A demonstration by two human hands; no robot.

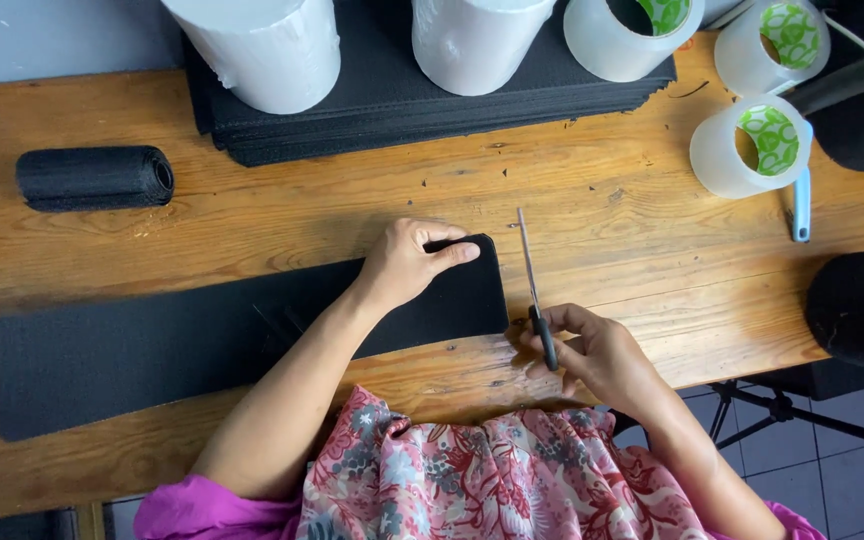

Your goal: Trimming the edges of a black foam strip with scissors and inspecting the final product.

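A long strip of black mesh fabric (152, 345) lies flat across the wooden table (592, 210). My left hand (407, 262) presses down on the strip's right end, fingers curled over its top corner. My right hand (592, 350) grips a pair of scissors (534, 285) by the black handles. The silver blades point away from me, closed or nearly so, just right of the fabric's cut edge.
A stack of black sheets (402, 100) at the back carries two white rolls (272, 45). Several clear tape rolls (752, 145) stand at the back right. A rolled black strip (97, 178) lies at the left. Black fabric rolls (862, 305) sit at the right edge.
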